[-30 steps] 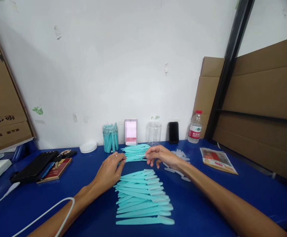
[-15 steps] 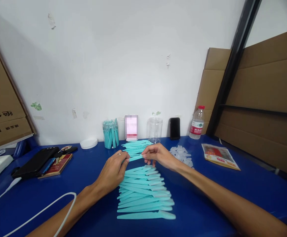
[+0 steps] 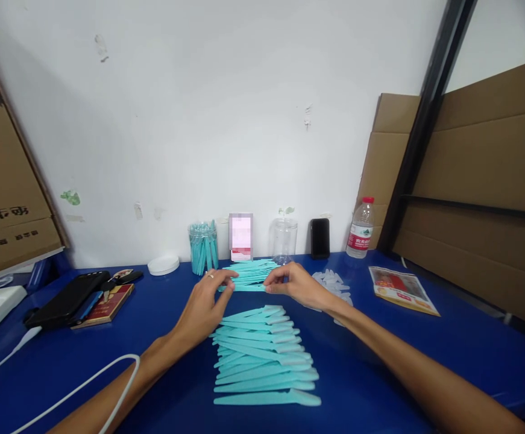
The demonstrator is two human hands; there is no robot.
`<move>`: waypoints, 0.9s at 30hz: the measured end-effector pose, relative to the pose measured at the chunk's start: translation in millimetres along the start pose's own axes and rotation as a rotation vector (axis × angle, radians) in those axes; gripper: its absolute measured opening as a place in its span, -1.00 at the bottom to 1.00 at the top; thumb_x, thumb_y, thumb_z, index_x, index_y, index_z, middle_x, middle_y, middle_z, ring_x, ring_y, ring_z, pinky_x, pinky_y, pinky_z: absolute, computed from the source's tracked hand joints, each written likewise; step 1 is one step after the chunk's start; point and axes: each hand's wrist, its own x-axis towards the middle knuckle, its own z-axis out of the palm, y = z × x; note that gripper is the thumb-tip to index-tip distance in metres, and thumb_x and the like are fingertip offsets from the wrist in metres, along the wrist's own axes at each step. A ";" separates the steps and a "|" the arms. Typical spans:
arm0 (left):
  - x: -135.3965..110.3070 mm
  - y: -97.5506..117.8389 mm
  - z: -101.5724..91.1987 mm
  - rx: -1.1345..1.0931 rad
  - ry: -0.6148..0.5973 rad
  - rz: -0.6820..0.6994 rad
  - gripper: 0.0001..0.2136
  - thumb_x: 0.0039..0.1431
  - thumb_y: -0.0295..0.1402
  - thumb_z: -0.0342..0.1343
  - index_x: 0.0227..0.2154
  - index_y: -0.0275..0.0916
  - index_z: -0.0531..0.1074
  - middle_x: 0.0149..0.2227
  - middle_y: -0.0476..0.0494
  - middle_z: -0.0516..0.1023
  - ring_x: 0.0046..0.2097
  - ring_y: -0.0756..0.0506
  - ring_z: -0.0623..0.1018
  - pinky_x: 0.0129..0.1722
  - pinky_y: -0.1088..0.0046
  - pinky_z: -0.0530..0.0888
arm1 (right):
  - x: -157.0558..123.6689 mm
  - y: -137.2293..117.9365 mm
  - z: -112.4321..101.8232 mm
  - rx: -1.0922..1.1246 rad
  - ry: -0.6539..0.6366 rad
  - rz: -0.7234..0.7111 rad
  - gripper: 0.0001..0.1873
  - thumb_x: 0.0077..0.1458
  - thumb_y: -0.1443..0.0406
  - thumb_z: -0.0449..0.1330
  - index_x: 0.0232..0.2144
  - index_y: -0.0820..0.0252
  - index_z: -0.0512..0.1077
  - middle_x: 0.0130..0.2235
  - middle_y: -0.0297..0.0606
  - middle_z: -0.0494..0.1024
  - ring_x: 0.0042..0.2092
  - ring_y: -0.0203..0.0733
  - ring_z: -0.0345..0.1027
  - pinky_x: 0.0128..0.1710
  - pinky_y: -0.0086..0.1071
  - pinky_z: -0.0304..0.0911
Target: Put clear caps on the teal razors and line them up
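Observation:
Turquoise eyebrow razors lie in two groups on the blue table. The far pile is bare and loosely stacked; the near row has pale covers over the right-hand ends. My right hand pinches the right end of an eyebrow razor at the front edge of the far pile. My left hand is at that razor's left end, thumb and index finger slightly apart. Small translucent caps lie in a heap just right of my right hand, partly behind the wrist.
Against the wall stand a jar of turquoise razors, a clear jar, a black device and a water bottle. A white lid, black case and white cable are left; a packet is right.
My left hand has shifted slightly left and its thumb and index finger have parted. My right hand stays at the razor's right end. The razor now lies nearly level against the far pile.

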 end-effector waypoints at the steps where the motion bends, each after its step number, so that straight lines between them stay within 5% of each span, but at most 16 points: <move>1: 1.7 -3.7 -1.4 0.002 0.024 -0.020 -0.76 0.36 -0.28 -0.14 -0.07 -0.18 0.38 -0.16 -0.15 0.51 -0.13 -0.13 0.49 -0.13 0.31 0.41 | 1.0 2.9 -3.3 0.009 -0.005 0.023 -0.87 -0.07 0.25 0.32 -0.44 0.20 0.60 -0.48 -0.29 0.55 -0.39 -0.20 0.36 -0.34 -0.38 0.21; 10: 1.7 -31.9 2.7 0.086 -0.161 -0.009 -0.83 0.24 -0.40 -0.02 -0.30 -0.17 0.49 -0.30 -0.10 0.53 -0.21 -0.13 0.50 -0.21 0.37 0.38 | 8.1 37.1 -2.2 0.040 -0.052 0.106 -0.88 -0.15 0.34 0.28 -0.48 0.25 0.61 -0.50 -0.26 0.58 -0.41 -0.19 0.41 -0.37 -0.39 0.25; 17: -0.8 -32.0 3.9 0.152 -0.263 -0.019 -0.82 0.14 -0.48 0.00 -0.43 -0.15 0.48 -0.41 -0.03 0.47 -0.38 -0.06 0.46 -0.40 0.48 0.26 | 9.6 41.8 7.7 0.003 -0.033 0.112 -0.73 -0.12 0.37 0.22 -0.31 0.21 0.63 -0.44 -0.28 0.59 -0.40 -0.22 0.38 -0.46 -0.44 0.22; 27: -2.2 -21.8 0.9 0.178 -0.292 -0.028 -0.81 0.14 -0.45 -0.03 -0.49 -0.15 0.44 -0.54 0.01 0.46 -0.48 -0.05 0.42 -0.49 0.48 0.14 | 6.6 32.8 6.7 -0.036 -0.070 0.110 -0.84 -0.08 0.31 0.23 -0.44 0.22 0.62 -0.48 -0.27 0.58 -0.41 -0.22 0.39 -0.51 -0.46 0.19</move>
